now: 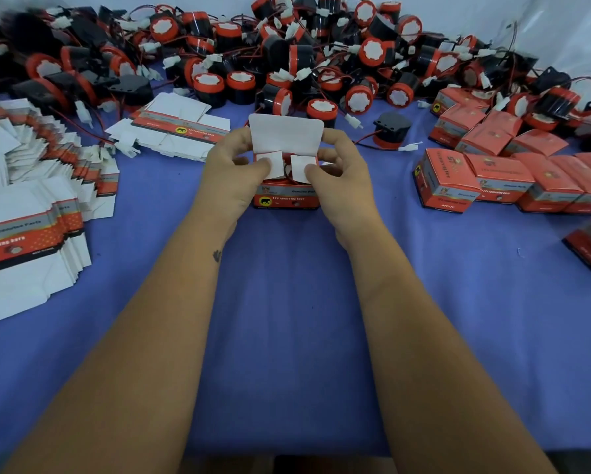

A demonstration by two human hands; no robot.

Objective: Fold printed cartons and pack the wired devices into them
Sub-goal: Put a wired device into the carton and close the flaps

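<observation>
A red printed carton (287,197) stands on the blue cloth at the middle of the table, its white top lid (285,133) raised. My left hand (231,172) grips its left side, thumb pressing the left inner flap (269,163) down. My right hand (338,179) grips the right side, thumb on the right inner flap (302,167). Between the flaps a black wire and part of a device show inside the carton. A big heap of black-and-red wired devices (280,56) with white connectors fills the back of the table.
Stacks of flat unfolded cartons (31,213) lie fanned out at the left, and a few more flat cartons (181,126) just behind my left hand. Several closed red cartons (492,176) sit in rows at the right. One loose device (390,130) lies right of the lid.
</observation>
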